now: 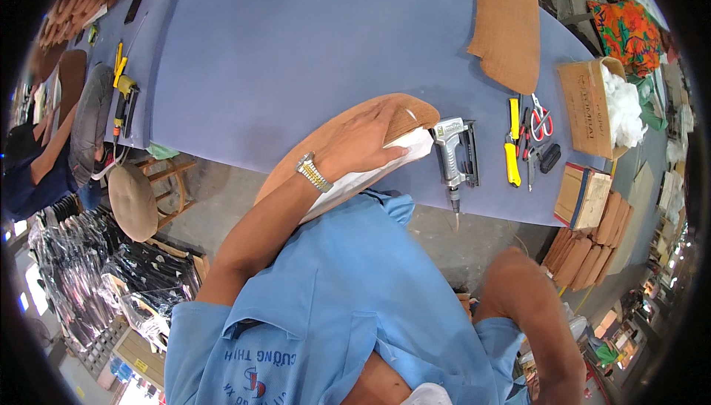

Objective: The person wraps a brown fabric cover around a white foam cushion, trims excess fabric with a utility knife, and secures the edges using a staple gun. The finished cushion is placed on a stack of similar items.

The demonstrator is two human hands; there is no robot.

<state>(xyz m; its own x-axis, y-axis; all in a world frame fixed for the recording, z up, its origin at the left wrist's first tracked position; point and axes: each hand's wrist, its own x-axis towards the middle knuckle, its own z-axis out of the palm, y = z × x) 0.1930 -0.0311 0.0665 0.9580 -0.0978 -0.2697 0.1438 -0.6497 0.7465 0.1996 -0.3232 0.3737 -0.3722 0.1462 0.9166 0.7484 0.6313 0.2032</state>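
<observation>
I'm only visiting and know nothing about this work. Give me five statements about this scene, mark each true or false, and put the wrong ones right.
1. The person's left hand rests on a curved piece covered in brown fabric. True.
2. The silver-and-black metal staple gun is in the person's right hand. False: it lies on the blue-topped table, with no hand on it.
3. A silver-and-gold metal wristwatch is on the left wrist. True.
4. The red-and-white-handled scissors are inside a cardboard box. False: they lie on the table.
5. The open brown cardboard box holds fluffy white stuffing. True.
</observation>
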